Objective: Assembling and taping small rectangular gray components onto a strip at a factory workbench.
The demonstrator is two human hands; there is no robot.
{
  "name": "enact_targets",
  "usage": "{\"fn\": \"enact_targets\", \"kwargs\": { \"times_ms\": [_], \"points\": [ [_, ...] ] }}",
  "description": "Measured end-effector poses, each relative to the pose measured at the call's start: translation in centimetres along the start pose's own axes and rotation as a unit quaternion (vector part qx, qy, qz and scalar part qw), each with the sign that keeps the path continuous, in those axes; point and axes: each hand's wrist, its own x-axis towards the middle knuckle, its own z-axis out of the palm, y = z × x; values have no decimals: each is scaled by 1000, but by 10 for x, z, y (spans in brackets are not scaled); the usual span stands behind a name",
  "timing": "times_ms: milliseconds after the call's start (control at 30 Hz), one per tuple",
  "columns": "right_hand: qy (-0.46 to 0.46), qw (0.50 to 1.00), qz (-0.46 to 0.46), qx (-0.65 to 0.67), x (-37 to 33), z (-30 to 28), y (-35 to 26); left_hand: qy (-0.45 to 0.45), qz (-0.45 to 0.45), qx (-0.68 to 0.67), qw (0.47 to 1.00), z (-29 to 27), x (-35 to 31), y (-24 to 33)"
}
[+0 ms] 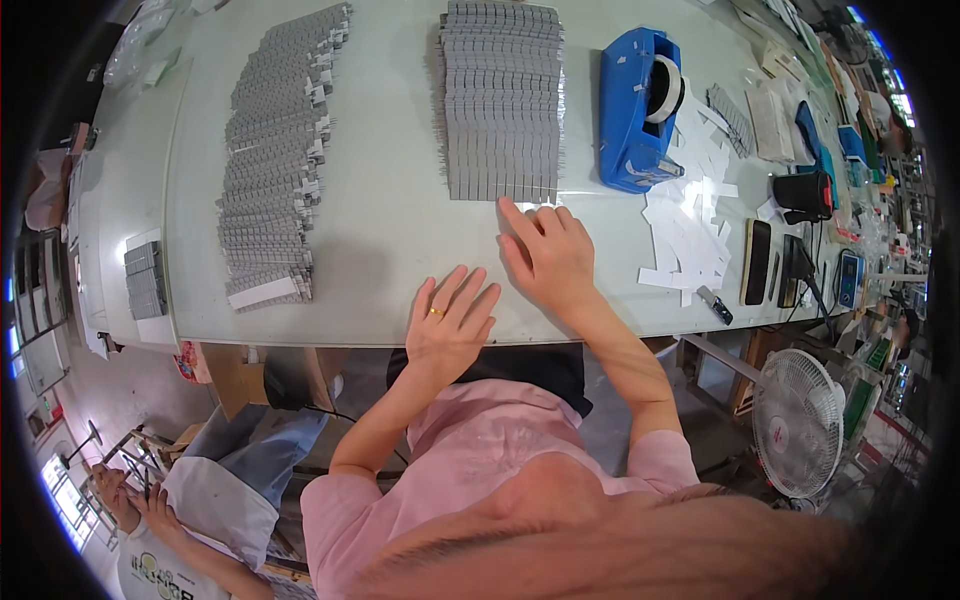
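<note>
Landmark for positions: the blue tape dispenser point(624, 115) on the pale table point(395, 120). Nearest, beyond the table edge and to the right of the dispenser, stood a fan point(798, 423) with a round grille.

The left hand point(450, 325) lay at the table edge, nearer than the dispenser and to its left. Its fingers were spread, a ring on one of them; nothing was held. A phone point(757, 262) lay nearer than the dispenser and to its right.

The right hand point(555, 255) was just nearer than the dispenser, slightly left. It gripped nothing: index finger stretched out, thumb apart, other fingers partly bent. The index fingertip met the near edge of the middle block of grey parts point(505, 120); whether it pressed could not be told. That block lay left of the dispenser, in close-set rows, and reached farther from the person than the dispenser did.

White paper strips point(690, 225) were strewn in a heap just right of the dispenser and nearer. A black cup point(803, 195) stood farther right. Well to the dispenser's left, past the middle block, ran a long, uneven bank of grey pieces point(270, 190).
</note>
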Motion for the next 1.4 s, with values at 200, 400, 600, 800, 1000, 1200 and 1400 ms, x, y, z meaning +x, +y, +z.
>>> {"fn": "enact_targets", "kwargs": {
  "times_ms": [200, 400, 600, 800, 1000, 1200, 1400],
  "points": [
    [-10, 999, -28, 20, -24, -8, -10, 47, -15, 0, 999, 6, -7, 1],
    [-31, 999, -31, -1, -70, -19, -34, 120, -20, 53, 991, 13, -13, -1],
    [11, 999, -31, -7, -73, -15, -37, 122, 6, 68, 990, 13, -15, -2],
    [39, 999, -23, -1, -74, -8, -37, 127, 3, 77, 989, 15, -12, -1],
    [40, 999, -10, -2, -73, -8, -38, 114, -9, 79, 990, 15, -12, 0],
    [39, 999, -9, -8, -73, -7, -38, 96, -13, 84, 992, 13, -12, 0],
    [40, 999, -8, -8, -73, -7, -38, 94, -2, 83, 992, 16, -14, -2]
  ]
}}
